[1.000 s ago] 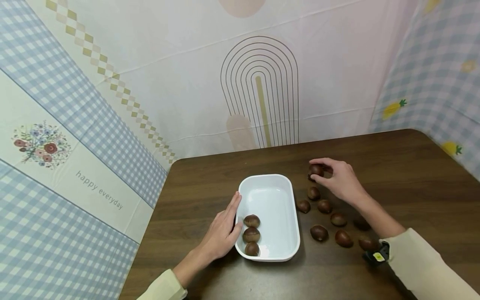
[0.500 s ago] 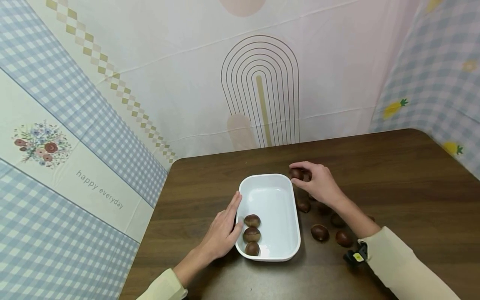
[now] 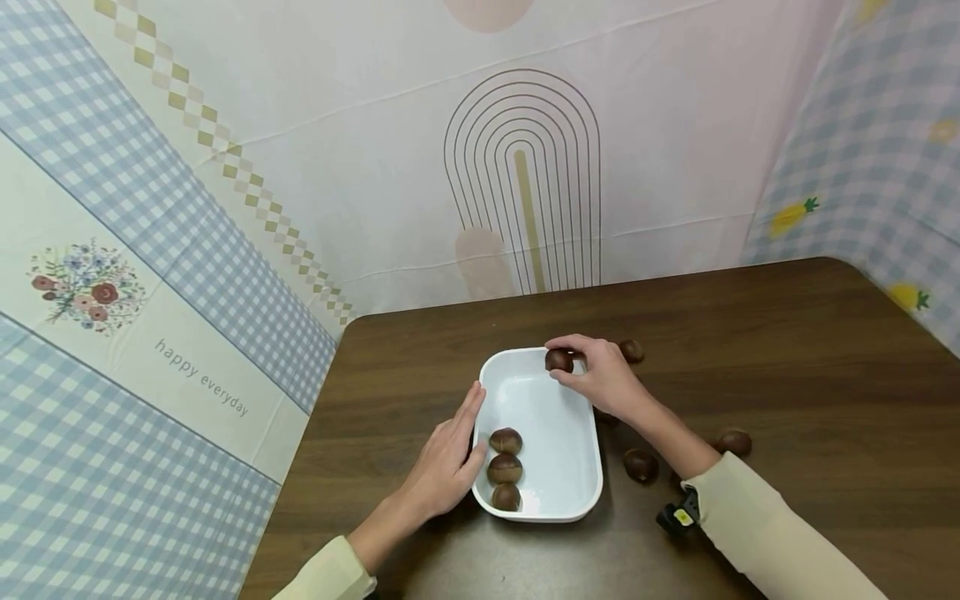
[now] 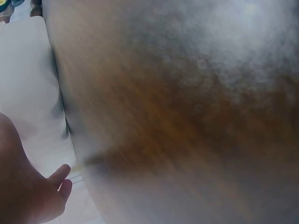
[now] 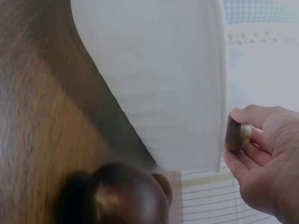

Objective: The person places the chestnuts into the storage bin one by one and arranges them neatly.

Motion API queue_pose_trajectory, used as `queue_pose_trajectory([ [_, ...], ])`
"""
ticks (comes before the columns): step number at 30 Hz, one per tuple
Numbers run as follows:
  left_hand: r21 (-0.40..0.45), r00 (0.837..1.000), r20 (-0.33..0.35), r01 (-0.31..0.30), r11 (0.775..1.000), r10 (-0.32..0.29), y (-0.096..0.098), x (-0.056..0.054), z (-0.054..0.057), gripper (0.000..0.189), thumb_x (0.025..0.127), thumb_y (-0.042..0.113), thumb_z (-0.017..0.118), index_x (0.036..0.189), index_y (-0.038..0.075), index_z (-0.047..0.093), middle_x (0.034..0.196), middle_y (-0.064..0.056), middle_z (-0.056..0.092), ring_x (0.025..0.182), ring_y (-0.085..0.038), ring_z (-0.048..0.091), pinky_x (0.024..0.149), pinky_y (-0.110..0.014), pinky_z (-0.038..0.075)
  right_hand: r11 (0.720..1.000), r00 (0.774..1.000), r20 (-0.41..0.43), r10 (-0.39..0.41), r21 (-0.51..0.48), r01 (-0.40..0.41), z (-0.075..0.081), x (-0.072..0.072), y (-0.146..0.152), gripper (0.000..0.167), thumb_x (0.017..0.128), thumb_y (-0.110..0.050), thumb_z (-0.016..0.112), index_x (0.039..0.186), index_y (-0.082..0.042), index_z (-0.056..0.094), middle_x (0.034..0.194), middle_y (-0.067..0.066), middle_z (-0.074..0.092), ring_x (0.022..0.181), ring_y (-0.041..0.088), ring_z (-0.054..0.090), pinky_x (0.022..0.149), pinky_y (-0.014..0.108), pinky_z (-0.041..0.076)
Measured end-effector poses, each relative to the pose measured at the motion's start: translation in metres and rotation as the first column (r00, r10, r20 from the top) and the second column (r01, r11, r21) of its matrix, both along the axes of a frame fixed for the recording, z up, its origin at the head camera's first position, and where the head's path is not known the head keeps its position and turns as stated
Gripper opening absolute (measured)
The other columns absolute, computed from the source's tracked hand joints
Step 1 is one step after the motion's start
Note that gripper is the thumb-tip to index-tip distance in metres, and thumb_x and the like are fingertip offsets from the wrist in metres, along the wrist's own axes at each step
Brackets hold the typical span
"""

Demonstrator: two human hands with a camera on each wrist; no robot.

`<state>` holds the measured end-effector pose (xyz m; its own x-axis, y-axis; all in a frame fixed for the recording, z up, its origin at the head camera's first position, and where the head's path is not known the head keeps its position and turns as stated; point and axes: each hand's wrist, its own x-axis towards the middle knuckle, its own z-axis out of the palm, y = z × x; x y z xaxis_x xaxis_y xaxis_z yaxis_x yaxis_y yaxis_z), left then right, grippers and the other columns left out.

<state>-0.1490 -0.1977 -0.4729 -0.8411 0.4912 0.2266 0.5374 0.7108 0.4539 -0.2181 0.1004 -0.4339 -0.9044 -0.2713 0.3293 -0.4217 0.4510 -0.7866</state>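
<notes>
Over the far right corner of a white rectangular dish, my right hand pinches a brown chestnut between thumb and fingers. In the right wrist view the same chestnut shows by the dish's rim, gripped by the fingertips. My left hand rests with straight fingers along the dish's left side. Inside the dish, three chestnuts lie in a row by the left wall. The left wrist view shows the left hand beside the dish's outer wall.
Right of the dish, loose chestnuts lie on the dark wood table: one behind the hand, one nearer the front, another by the forearm. The right arm hides others. A patterned cloth hangs behind the table.
My right hand has carried the pinched chestnut leftward from the table's right side to above the dish's far right corner. The left hand and the dish stay in place.
</notes>
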Motion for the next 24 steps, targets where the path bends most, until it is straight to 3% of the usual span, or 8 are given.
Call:
queue_pose_trajectory([
  [4,-0.007,1.000,0.003,-0.003,1.000,0.003,0.000,0.000,0.000,0.072,0.105,0.019,0.051,0.171,0.010,0.022,0.178,-0.004,0.016,0.155,-0.021,0.035,0.117,-0.057,0.038,0.999,1.000,0.004,0.028,-0.021,-0.028,-0.001,-0.001,-0.010,0.040,0.091,0.000,0.081,0.130,0.004,0.071,0.127,0.020,0.072,0.119,0.039,0.069,0.098,0.057,0.055],
  [15,-0.007,1.000,0.004,-0.004,1.000,0.004,0.000,-0.001,-0.001,0.072,0.105,0.020,0.050,0.171,0.010,0.022,0.178,0.000,0.014,0.156,-0.020,0.034,0.117,-0.056,0.038,0.996,0.996,-0.019,0.091,0.009,-0.091,-0.010,-0.003,-0.034,0.040,0.090,0.002,0.081,0.128,0.006,0.071,0.128,0.022,0.072,0.116,0.039,0.070,0.096,0.052,0.058],
  [24,-0.001,1.000,0.006,-0.005,1.000,0.005,0.000,0.000,0.000,0.072,0.105,0.019,0.051,0.171,0.009,0.022,0.178,-0.001,0.015,0.155,-0.021,0.035,0.117,-0.057,0.038,0.991,0.991,-0.020,0.132,0.040,-0.131,-0.009,-0.003,-0.047,0.038,0.088,0.004,0.083,0.124,0.007,0.073,0.125,0.020,0.074,0.114,0.035,0.071,0.096,0.046,0.059],
])
